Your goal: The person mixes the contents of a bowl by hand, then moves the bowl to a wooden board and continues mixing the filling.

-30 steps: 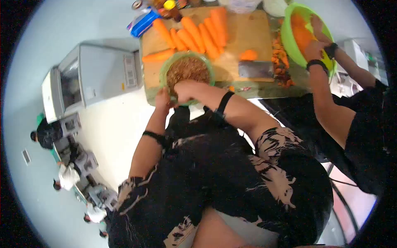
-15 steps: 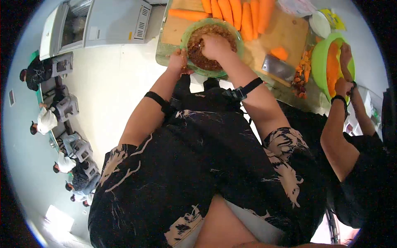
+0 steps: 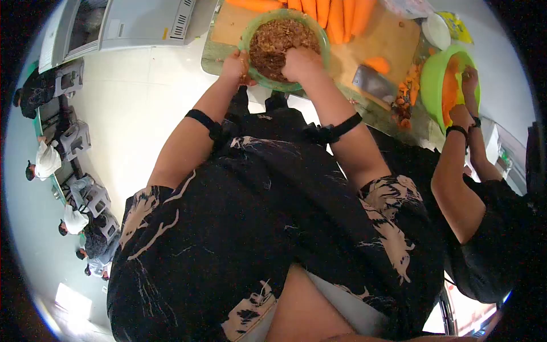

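A green bowl (image 3: 326,43) of brown, minced-looking food (image 3: 279,39) stands at the table's near edge. My left hand (image 3: 235,66) is closed on the bowl's left rim, with bits of food stuck to its fingers. Inside the bowl, at the right, my right hand (image 3: 302,64) is curled into the food; its fingertips are hidden, so what they hold cannot be made out. Several peeled carrots (image 3: 336,20) lie on the wooden board (image 3: 399,43) behind and right of the bowl. A cleaver (image 3: 374,85) rests beside a cut carrot piece (image 3: 377,65).
Carrot scraps (image 3: 405,97) lie right of the cleaver. At the right, a co-worker's hands are over a large green basin (image 3: 433,85) with orange contents. A white bowl (image 3: 436,32) and a yellow packet (image 3: 456,27) stand behind. Several people sit far left.
My right hand has moved from the middle of the food toward the bowl's near right side. The whole view has shifted slightly. The co-worker's hands have moved a little over the basin.
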{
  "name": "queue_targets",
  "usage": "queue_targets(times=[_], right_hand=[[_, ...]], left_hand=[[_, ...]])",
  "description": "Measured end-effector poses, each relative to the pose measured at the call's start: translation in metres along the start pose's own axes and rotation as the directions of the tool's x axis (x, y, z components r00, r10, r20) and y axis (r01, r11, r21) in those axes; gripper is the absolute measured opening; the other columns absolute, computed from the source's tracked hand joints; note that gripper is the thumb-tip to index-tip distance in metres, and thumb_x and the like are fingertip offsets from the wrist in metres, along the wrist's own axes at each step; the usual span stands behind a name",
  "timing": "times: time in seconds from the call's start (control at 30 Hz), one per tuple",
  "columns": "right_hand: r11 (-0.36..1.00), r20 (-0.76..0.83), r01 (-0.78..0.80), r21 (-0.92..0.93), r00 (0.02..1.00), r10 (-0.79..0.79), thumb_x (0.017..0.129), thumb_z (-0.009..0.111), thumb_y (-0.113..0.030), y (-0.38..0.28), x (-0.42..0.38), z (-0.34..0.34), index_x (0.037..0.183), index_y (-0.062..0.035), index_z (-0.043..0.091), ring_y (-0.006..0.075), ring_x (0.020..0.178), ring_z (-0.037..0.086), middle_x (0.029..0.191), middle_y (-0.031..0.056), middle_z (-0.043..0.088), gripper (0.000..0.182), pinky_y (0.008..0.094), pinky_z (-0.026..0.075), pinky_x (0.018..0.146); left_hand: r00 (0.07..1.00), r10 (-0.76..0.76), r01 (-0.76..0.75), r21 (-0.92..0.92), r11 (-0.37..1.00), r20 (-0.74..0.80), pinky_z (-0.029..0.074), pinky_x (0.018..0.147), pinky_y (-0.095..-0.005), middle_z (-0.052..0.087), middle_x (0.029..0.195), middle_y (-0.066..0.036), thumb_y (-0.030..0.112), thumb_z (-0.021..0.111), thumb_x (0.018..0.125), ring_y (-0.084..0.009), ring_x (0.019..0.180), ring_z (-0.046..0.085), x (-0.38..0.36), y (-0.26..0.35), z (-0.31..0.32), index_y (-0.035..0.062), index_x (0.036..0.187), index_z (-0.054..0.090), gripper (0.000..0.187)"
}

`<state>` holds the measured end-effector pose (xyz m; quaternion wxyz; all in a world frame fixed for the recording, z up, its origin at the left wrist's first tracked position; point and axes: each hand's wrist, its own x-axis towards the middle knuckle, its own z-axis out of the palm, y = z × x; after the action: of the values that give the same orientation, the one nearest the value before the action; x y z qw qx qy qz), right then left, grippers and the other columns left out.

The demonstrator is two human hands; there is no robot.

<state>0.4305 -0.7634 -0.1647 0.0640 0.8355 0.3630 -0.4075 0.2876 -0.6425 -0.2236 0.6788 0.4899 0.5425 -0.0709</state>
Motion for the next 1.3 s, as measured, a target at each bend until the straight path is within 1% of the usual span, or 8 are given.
queue_targets(times=[0.2,0.33,0.43,0.6,0.8,0.97,1.1,1.3], right_hand=[[0.951,0.077,0.307,0.036,0.948,-0.309,0.075,0.059,-0.021,-0.011,0.007,0.028,0.111,-0.0052,0.066,0.0353,0.105,0.061,0.108,0.0221,0.065,0.039,0.0439,0.048,0.092],[0.933,-0.301,0.332,0.139,0.912,-0.279,0.078,0.057,-0.024,-0.002,0.026,0.023,0.110,-0.0051,0.066,0.0355,0.104,0.062,0.108,0.0204,0.065,0.038,0.0439,0.049,0.090],[0.994,-0.269,0.024,0.103,0.963,0.004,0.078,0.058,-0.024,0.011,0.021,-0.002,0.108,-0.0047,0.067,0.0340,0.101,0.064,0.107,0.0193,0.066,0.037,0.0433,0.051,0.086],[0.973,0.176,0.232,-0.001,0.958,-0.228,0.077,0.059,-0.022,-0.010,0.014,0.013,0.107,-0.0031,0.068,0.0338,0.107,0.062,0.117,0.0216,0.062,0.037,0.0455,0.049,0.091],[0.906,-0.317,0.381,0.186,0.896,-0.311,0.078,0.059,-0.026,-0.012,0.055,0.028,0.118,-0.0056,0.061,0.0348,0.104,0.061,0.114,0.0216,0.062,0.045,0.0437,0.050,0.088],[0.999,-0.064,0.002,0.041,0.998,0.000,0.075,0.062,-0.028,-0.002,0.013,0.002,0.118,-0.0038,0.059,0.0338,0.108,0.060,0.115,0.0193,0.063,0.049,0.0427,0.049,0.091],[0.960,0.144,0.271,-0.075,0.955,-0.259,0.073,0.065,-0.027,-0.022,0.019,0.019,0.124,-0.0091,0.056,0.0331,0.110,0.059,0.116,0.0152,0.063,0.055,0.0426,0.049,0.092],[0.977,-0.474,0.189,0.100,0.872,-0.120,0.072,0.067,-0.022,-0.007,0.031,0.006,0.136,-0.0246,0.045,0.0322,0.115,0.056,0.134,0.0109,0.053,0.068,0.0440,0.048,0.094]], left_hand=[[0.953,0.288,-0.303,0.248,0.920,0.095,0.055,0.050,-0.0506,0.057,0.104,-0.014,0.037,0.044,0.098,-0.0340,0.083,0.060,0.069,-0.055,-0.021,0.0095,0.116,0.045,0.033],[0.970,0.237,-0.245,0.274,0.930,0.061,0.055,0.047,-0.0510,0.056,0.105,-0.015,0.035,0.045,0.098,-0.0355,0.085,0.060,0.052,-0.039,-0.016,0.0096,0.114,0.046,0.029],[0.963,0.268,-0.269,0.168,0.948,0.033,0.056,0.045,-0.0479,0.056,0.103,-0.015,0.034,0.044,0.098,-0.0357,0.083,0.061,0.042,-0.037,-0.013,0.0089,0.112,0.047,0.029],[0.988,0.154,-0.151,0.150,0.977,-0.011,0.058,0.046,-0.0457,0.055,0.101,-0.013,0.032,0.045,0.098,-0.0322,0.078,0.061,0.021,-0.017,-0.005,0.0066,0.109,0.048,0.028],[0.976,0.209,-0.208,-0.025,0.978,0.059,0.051,0.041,-0.0395,0.054,0.097,-0.013,0.033,0.044,0.098,-0.0265,0.070,0.058,0.014,-0.018,-0.009,0.0040,0.108,0.048,0.031],[0.969,0.247,-0.247,0.030,0.969,-0.004,0.051,0.043,-0.0423,0.055,0.092,-0.012,0.031,0.045,0.098,-0.0263,0.065,0.056,0.028,-0.029,-0.007,0.0032,0.105,0.050,0.029],[0.999,0.053,-0.054,-0.120,0.991,-0.014,0.054,0.045,-0.0453,0.056,0.089,-0.013,0.029,0.046,0.098,-0.0275,0.062,0.056,0.011,-0.007,0.001,0.0021,0.103,0.052,0.028],[0.955,0.296,-0.292,0.133,0.947,-0.007,0.057,0.046,-0.0446,0.058,0.090,-0.015,0.030,0.048,0.097,-0.0304,0.065,0.061,0.035,-0.034,-0.005,0.0011,0.105,0.051,0.030]])
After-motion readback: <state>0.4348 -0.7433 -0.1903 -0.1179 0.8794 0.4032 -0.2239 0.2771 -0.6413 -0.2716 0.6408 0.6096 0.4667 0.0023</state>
